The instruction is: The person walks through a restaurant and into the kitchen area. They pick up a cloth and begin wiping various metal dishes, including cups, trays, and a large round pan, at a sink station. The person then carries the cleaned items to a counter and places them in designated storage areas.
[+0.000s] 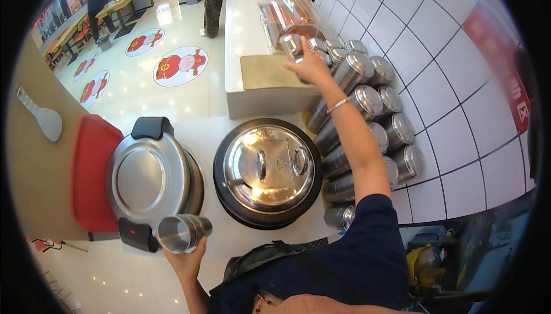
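Note:
In the lower left, my left hand (189,260) grips a short stack of nested stainless steel cups (176,233), the open mouth turned up toward me. My right arm reaches far forward along the wall. The thumb and index finger of my right hand (312,65) are spread beside metal cups (292,43) at the counter's far end; whether it touches them is unclear, and its other fingers are hidden. Tall columns of upside-down steel cups (366,101) stand along the wall, partly covered by my right forearm. Before me is a round black warmer (220,202) with a shiny hinged lid (241,154).
Left of the warmer stands a steel pot with a lid (140,180) and black handles, by a red tray (90,176). A tan board (262,73) lies on the raised white counter (241,21), near clear plastic containers (295,8). Two people (214,8) stand farther off.

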`<state>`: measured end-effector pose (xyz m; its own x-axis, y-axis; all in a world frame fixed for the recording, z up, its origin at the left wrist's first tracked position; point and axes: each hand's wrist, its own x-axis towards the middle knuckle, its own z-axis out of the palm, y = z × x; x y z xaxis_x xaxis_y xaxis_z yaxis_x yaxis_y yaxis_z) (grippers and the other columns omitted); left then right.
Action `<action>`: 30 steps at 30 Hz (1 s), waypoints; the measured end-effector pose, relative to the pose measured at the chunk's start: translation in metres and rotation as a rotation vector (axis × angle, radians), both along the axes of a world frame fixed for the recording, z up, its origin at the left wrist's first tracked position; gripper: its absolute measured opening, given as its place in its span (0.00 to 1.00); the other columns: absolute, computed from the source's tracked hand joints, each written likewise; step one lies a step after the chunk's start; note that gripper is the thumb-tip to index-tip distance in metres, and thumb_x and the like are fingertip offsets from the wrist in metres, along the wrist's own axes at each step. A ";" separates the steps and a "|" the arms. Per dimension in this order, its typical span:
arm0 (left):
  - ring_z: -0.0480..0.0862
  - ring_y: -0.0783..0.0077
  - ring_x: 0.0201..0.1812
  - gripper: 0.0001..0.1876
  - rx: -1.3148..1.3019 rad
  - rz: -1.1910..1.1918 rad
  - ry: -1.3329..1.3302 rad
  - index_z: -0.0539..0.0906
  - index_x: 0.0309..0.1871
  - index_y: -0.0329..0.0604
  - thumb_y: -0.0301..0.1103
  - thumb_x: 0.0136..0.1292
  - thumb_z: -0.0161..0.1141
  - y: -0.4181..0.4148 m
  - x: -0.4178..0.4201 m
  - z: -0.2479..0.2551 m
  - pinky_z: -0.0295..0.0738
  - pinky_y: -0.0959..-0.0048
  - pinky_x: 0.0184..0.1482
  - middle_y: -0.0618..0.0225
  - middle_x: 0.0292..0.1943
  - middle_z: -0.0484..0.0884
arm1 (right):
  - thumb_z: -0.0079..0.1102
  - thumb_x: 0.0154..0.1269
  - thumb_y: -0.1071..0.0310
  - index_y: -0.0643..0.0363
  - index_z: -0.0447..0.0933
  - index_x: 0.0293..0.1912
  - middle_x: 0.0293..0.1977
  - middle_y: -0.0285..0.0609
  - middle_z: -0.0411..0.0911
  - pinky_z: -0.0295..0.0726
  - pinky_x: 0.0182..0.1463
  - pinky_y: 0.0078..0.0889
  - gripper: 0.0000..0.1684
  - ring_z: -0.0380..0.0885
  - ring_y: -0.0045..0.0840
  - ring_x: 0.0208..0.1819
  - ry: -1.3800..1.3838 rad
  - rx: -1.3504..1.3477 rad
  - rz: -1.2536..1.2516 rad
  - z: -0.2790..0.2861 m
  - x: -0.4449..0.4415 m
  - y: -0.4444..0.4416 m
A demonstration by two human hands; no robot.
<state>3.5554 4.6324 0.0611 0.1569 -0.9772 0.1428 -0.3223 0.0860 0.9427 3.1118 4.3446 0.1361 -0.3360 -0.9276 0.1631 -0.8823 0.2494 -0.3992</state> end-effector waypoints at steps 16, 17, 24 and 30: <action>0.76 0.67 0.50 0.41 0.099 0.183 0.061 0.64 0.59 0.32 0.21 0.37 0.71 -0.051 0.030 -0.033 0.71 0.70 0.55 0.58 0.51 0.75 | 0.68 0.37 0.42 0.52 0.61 0.62 0.48 0.54 0.77 0.74 0.55 0.37 0.52 0.76 0.42 0.52 0.284 0.260 -0.355 0.004 -0.127 -0.121; 0.76 0.68 0.50 0.40 0.088 0.178 0.051 0.65 0.60 0.31 0.20 0.38 0.71 -0.052 0.030 -0.035 0.72 0.71 0.53 0.58 0.51 0.74 | 0.68 0.38 0.42 0.52 0.61 0.61 0.49 0.53 0.77 0.74 0.55 0.37 0.51 0.76 0.42 0.52 0.295 0.272 -0.361 0.001 -0.126 -0.123; 0.77 0.66 0.49 0.41 0.168 0.173 0.100 0.63 0.58 0.32 0.22 0.36 0.70 -0.065 0.020 -0.031 0.69 0.69 0.56 0.57 0.49 0.76 | 0.65 0.42 0.42 0.54 0.64 0.60 0.53 0.49 0.75 0.72 0.56 0.37 0.47 0.74 0.39 0.55 0.298 0.381 -0.391 -0.010 -0.107 -0.125; 0.77 0.67 0.49 0.41 0.135 0.175 0.079 0.63 0.58 0.31 0.22 0.35 0.70 -0.063 0.023 -0.035 0.70 0.69 0.55 0.57 0.49 0.75 | 0.62 0.47 0.42 0.50 0.58 0.67 0.59 0.44 0.70 0.71 0.60 0.39 0.49 0.70 0.36 0.61 0.314 0.462 -0.413 -0.007 -0.094 -0.123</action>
